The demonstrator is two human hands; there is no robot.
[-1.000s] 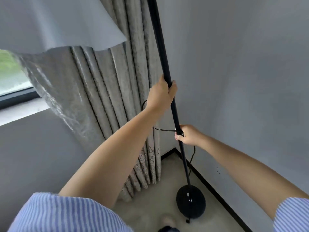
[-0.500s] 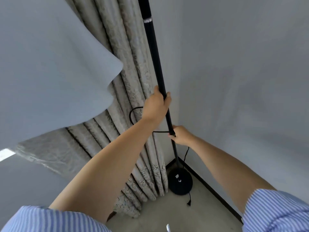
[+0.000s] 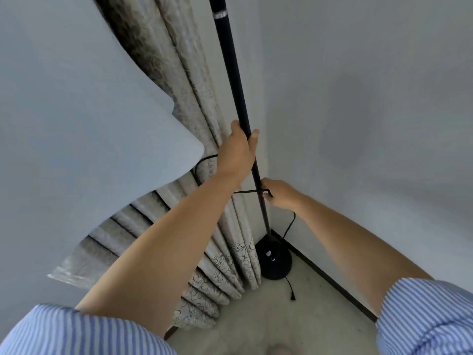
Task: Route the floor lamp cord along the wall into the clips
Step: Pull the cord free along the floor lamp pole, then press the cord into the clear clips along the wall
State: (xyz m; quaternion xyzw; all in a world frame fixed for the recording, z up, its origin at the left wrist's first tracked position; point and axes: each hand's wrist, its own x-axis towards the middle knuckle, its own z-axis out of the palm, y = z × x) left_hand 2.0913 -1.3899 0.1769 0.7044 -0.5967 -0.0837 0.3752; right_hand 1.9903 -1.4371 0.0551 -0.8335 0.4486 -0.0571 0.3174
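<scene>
Left hand wrapped round the black lamp pole, thumb on the right side of it, fingers hidden behind. Clamped there, partway up the pole, below a silver band near the top edge of the view.

Right hand lower down, just beside the pole, fingers closed on the thin black cord. Cord pinched right at the pole, running taut and level to the left from that grip, passing behind the left forearm. Beyond the forearm, a loop of the same cord curving up and over against the curtain. Below the right hand, another stretch dropping along the wall toward the base.

Base round, black, sitting on the pale floor in the corner, touching the curtain hem on its left and close to the dark skirting on its right. Plug lying loose on the floor just in front of the base, at the end of a short tail of cord.

Pole tilted, top leaning left in the view, foot in the base.

Curtain patterned, grey-beige, hanging in folds down to the floor left of the pole. Large pale sheet filling the left side, its curved edge overlapping the curtain. Blue-and-white striped sleeves at both lower corners.

Hands apart, one above the other along the pole, neither touching the other.
</scene>
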